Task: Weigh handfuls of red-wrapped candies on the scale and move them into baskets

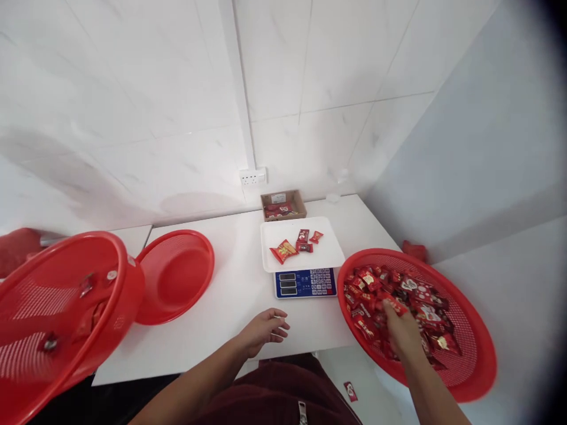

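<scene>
My left hand (pixel 264 332) is held over the table's front edge with its fingers apart and nothing in it. My right hand (pixel 402 330) reaches into the red basket (pixel 481 360) on the right, its fingers closed on a red wrapped snack (pixel 396 305). Several red and brown wrapped snacks (pixel 432 316) fill that basket around the hand. Between the hands stands a scale with a blue keypad (pixel 305 283). Its white tray (pixel 323 258) bears several wrapped snacks, among them a larger red and yellow packet (pixel 284 251).
A small cardboard box (pixel 303 208) of wrapped snacks stands behind the scale. Another red basket (pixel 179 277) sits on the white table (pixel 234 265); a larger one (pixel 128 295) at far left holds a few packets. One packet (pixel 350 391) lies on the floor.
</scene>
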`<state>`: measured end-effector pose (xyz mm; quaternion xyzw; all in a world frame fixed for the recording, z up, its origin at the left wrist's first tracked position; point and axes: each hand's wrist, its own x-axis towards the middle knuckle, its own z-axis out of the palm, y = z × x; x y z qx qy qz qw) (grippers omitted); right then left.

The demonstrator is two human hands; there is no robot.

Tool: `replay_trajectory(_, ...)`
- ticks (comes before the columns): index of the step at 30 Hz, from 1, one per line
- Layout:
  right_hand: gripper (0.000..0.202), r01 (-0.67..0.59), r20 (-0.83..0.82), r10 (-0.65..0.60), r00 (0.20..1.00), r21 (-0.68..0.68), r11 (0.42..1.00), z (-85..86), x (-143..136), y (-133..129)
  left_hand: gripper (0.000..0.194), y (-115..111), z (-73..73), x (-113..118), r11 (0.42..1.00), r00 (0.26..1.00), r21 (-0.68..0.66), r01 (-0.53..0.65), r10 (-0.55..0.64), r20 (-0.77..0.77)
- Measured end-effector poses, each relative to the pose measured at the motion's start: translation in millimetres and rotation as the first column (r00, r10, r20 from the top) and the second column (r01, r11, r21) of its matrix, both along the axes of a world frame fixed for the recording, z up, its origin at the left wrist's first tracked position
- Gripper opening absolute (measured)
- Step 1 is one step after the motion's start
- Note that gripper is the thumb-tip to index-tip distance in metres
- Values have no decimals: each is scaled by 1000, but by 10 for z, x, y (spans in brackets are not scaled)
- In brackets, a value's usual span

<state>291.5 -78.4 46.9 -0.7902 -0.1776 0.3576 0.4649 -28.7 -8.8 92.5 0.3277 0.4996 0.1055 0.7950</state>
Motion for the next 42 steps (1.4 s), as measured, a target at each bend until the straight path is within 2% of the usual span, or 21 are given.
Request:
replay_trajectory(2,29,5,-83,-1,997,41,999,115,-268,148,38,26,-18,-89,999,999,-2,35,-35,16)
replay_trajectory(5,26,-34,-203,54,978,104,994,253,-629,509,38,56,-24,-177,998,997,4,70,-70,40)
replay_trajectory(9,27,-44,-351,88,932,131,990,333,-911,1026,39,60,-25,-315,999,997,15,50,-51,52)
replay_trajectory(13,40,26,-449,28,893,113,993,307,-986,1319,39,-11,-39,-510,1000,1000,5,-16,16,13)
replay_trajectory(16,43,90,-493,-16,870,127,988,301,-931,1417,39,-95,-40,-628,998,998,-17,-63,62,-19)
replay_trajectory(19,49,99,-505,2,863,174,980,338,-805,1472,41,-171,-35,-650,994,994,-27,-106,104,-45)
replay_trajectory(22,50,45,-472,64,879,216,975,379,-617,1441,41,-234,-16,-538,990,988,-17,-141,140,-65)
replay_trajectory(25,42,-34,-384,128,914,241,970,356,-337,1232,39,-300,25,-287,986,984,1,-164,164,-66)
replay_trajectory(29,49,-138,-191,166,967,152,979,131,97,677,38,-410,74,196,987,985,3,-158,158,-62)
replay_trajectory(31,52,-243,-104,249,963,61,968,-53,233,368,38,-468,80,455,990,987,-6,-144,143,-71)
replay_trajectory(33,48,-413,-56,412,909,1,911,-243,282,105,37,-522,81,689,991,988,-11,-134,133,-80)
replay_trajectory(35,46,-574,-8,574,819,-31,818,-403,274,-81,37,-573,82,876,991,988,-6,-132,131,-87)
replay_trajectory(38,50,-733,82,740,667,-106,672,-548,257,-198,37,-657,77,1037,989,984,20,-146,147,-103)
replay_trajectory(42,58,-823,304,884,356,-346,450,-606,309,-150,37,-772,51,1075,984,970,21,-174,175,-169)
